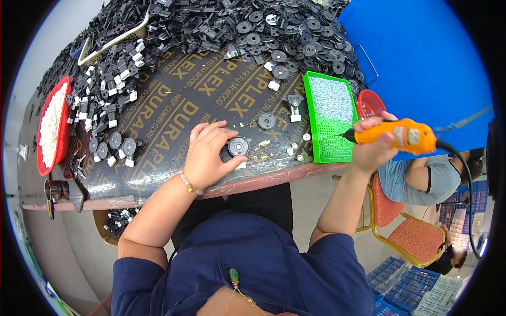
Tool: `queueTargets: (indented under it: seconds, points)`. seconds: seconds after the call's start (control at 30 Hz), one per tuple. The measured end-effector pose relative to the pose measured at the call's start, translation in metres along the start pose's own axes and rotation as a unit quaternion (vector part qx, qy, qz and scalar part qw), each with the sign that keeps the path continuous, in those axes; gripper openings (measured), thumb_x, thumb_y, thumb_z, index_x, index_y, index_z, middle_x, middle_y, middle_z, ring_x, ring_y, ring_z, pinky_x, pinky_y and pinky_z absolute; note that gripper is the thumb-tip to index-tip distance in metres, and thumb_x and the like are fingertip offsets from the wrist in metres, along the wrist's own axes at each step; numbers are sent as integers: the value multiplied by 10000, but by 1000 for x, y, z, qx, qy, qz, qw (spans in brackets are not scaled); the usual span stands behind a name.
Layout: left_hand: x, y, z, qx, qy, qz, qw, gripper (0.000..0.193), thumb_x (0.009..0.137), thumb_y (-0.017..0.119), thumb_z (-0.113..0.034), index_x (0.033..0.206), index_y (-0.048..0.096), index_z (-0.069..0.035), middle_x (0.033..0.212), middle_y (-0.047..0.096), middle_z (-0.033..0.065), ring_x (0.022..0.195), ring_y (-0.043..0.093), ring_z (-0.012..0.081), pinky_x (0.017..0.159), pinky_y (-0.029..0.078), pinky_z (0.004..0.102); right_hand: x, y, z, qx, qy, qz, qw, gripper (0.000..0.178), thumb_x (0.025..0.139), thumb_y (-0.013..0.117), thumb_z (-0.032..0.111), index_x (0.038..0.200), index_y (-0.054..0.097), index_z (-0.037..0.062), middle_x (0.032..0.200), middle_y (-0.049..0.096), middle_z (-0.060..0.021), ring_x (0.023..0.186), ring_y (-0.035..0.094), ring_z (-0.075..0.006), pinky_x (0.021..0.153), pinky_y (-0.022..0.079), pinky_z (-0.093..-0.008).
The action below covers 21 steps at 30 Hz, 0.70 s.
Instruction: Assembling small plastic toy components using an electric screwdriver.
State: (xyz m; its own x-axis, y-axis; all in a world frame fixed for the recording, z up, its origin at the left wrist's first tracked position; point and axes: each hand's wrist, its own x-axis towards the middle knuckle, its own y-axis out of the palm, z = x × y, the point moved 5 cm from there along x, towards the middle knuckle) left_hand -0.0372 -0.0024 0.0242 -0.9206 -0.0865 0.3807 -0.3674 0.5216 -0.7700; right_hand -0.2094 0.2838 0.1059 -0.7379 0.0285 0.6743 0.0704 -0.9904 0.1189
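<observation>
My left hand [209,150] lies on the table with thumb and fingers closed round the rim of a black round disc [239,147]; a bit of white shows under it. An orange electric screwdriver [408,137] is gripped in my right hand [373,146], its tip pointing left over a green tray [309,113]. Silvery screws [332,100] heap the far half of that tray, and its near half is a perforated grid. Beyond my left hand lies another black disc [267,121]. A black part with a white end [294,108] rests beside the tray.
Black plastic parts [211,26] pile high along the far side, with a cream basket [118,39] among them. A red basket of white pieces [53,126] stands far left. Behind the green tray sits a red bowl [370,104]. The screwdriver's cable [457,158] hangs right, near another person [429,179].
</observation>
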Motion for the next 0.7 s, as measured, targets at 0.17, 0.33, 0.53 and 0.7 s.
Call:
queueTargets:
  seconds: [0.17, 0.33, 0.53, 0.7]
  points:
    - [2, -1, -3, -6, 10, -9, 1000, 510, 716, 853, -331, 1133, 683, -92, 1126, 680, 72, 1266, 557, 269, 1107, 320, 481, -21, 49, 33, 172, 8, 73, 982, 771, 877, 592, 719, 1226, 496, 38, 751, 634, -108, 582, 592, -207, 549, 515, -349]
    - [-2, 2, 4, 5, 23, 4, 1000, 505, 710, 853, -324, 1143, 693, -120, 1103, 681, 30, 1261, 560, 242, 1118, 305, 483, -69, 130, 33, 277, 125, 212, 929, 748, 850, 661, 681, 1200, 475, 48, 772, 641, -124, 603, 617, -234, 579, 539, -376]
    - [-2, 4, 5, -2, 23, 2, 1000, 502, 703, 856, -318, 1141, 696, -133, 1085, 683, 20, 1257, 563, 235, 1116, 309, 487, -88, 159, 27, 280, 173, 249, 911, 746, 833, 706, 644, 1167, 457, 26, 756, 632, -125, 629, 631, -217, 606, 562, -360]
    - [-3, 4, 7, 0, 19, 2, 1000, 509, 697, 861, -312, 1144, 696, -135, 1089, 682, 17, 1257, 562, 234, 1115, 312, 487, -91, 163, 27, 281, 173, 259, 908, 743, 830, 708, 642, 1155, 454, 25, 750, 628, -116, 632, 629, -205, 611, 567, -349]
